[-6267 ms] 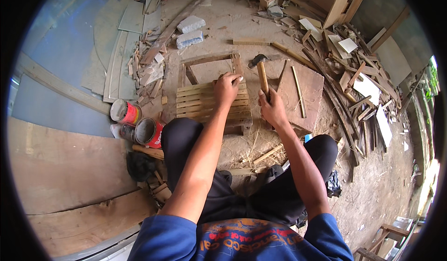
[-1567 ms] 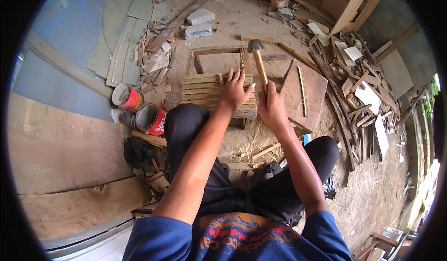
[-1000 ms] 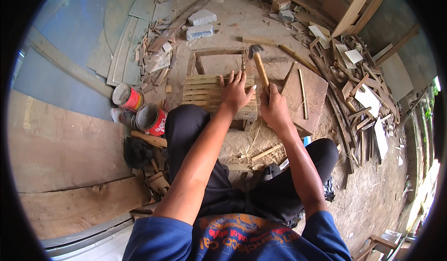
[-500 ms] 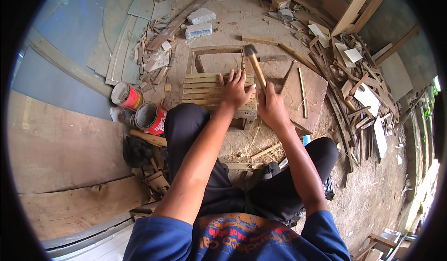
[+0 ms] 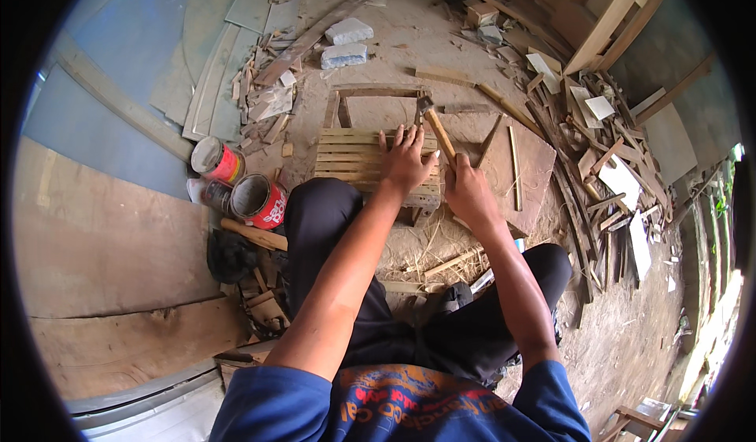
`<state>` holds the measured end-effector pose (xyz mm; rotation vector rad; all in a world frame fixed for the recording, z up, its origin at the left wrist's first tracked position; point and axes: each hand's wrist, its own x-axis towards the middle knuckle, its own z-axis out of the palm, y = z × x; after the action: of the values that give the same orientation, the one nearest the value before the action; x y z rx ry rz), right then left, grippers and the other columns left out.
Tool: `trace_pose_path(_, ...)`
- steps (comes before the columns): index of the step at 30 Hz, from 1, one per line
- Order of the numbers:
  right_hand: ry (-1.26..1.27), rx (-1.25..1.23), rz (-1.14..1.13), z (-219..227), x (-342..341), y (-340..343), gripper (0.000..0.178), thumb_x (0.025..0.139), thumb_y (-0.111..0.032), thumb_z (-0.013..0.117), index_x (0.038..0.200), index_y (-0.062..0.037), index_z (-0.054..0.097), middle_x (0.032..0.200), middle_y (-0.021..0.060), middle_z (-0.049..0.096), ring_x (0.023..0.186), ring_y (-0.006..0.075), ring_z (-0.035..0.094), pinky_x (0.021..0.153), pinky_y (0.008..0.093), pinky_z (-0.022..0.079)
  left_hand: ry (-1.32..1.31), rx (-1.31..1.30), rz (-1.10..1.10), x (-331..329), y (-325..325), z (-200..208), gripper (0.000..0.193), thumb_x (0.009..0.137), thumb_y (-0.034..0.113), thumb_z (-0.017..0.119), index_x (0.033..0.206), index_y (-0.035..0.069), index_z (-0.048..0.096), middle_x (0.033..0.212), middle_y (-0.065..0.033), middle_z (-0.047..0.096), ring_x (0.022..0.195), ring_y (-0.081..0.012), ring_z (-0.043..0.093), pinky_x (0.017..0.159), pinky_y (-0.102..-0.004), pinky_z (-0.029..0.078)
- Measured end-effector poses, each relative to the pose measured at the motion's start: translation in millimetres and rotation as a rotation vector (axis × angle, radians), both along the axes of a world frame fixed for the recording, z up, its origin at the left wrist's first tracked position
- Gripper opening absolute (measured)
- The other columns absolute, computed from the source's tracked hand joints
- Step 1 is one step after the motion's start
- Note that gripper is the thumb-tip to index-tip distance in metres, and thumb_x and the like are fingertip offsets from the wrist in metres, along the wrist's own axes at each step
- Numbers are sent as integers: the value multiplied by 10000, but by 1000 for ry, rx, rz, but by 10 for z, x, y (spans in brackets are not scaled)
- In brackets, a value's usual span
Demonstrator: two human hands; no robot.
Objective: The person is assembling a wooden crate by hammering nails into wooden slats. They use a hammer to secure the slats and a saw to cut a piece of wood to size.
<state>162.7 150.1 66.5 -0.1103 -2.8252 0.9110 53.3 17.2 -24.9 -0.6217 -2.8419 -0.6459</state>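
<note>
A small slatted wooden crate lies on the dirt ground in front of my knees. My left hand presses flat on its right end, fingers spread. My right hand grips the wooden handle of a hammer, whose metal head is raised just beyond the crate's far right corner. A wooden frame lies past the crate.
Two red tin cans stand open at my left, beside wide boards. A flat brown board with a thin stick lies at right. Scrap wood piles up further right. Two pale blocks lie far ahead.
The hammer head has swung a little back and forth above the crate's far edge. My left hand stays pressed on the crate in the same spot.
</note>
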Motion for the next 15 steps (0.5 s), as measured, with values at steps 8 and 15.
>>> trace_pose_path(8,-92,201,56,188,-24,-11,187,991,-125,495,1081,38,478,771,357,654,766,527,674,675,595,550,-21,-73,8,8,-3,45,764,968,561,502,1557,89,388,1616,-72,396,1523,-295,292,1241,-625,35)
trace_pose_path(15,-59,104,48,104,-45,108,249,1018,-196,495,1086,44,495,802,369,653,784,545,658,713,600,547,0,-33,13,21,7,28,759,966,568,504,1549,93,405,1605,-83,412,1523,-298,294,1234,-635,35)
